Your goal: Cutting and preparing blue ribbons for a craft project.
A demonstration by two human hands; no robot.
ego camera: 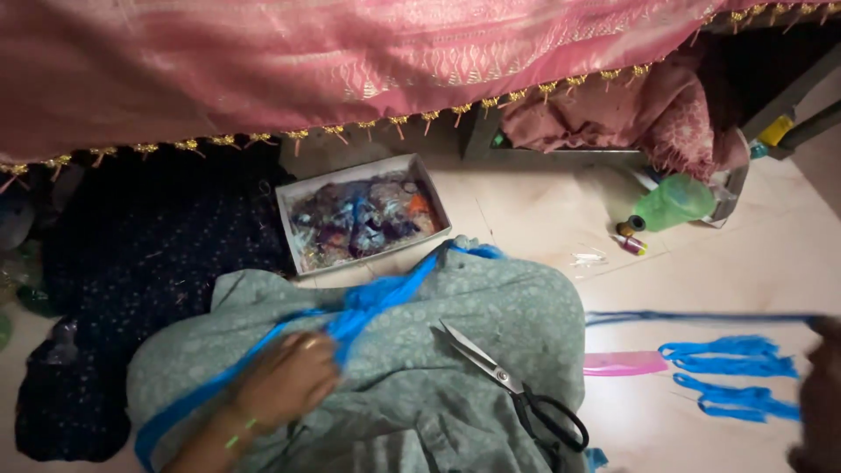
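My left hand (pixel 285 381) rests on my lap, which is covered in grey-green printed cloth (pixel 491 307), and its fingers close around a thick bundle of blue thread (pixel 368 302). The bundle runs from a white box across my knee and down past my wrist. A thin blue strand (pixel 701 317) stretches taut to the right, ending at my right hand (pixel 819 394). That hand is blurred and cut by the frame's edge, and seems to grip the strand. Black-handled scissors (pixel 517 385) lie shut on my lap between the hands.
A white box of mixed coloured threads (pixel 363 215) sits on the tiled floor ahead. A pink comb (pixel 624 363) and two cut blue thread bundles (pixel 736 355) lie at right. Pink cloth with gold tassels (pixel 350 52) hangs above. Thread spools (pixel 631 238) sit by a green plastic container (pixel 674 201).
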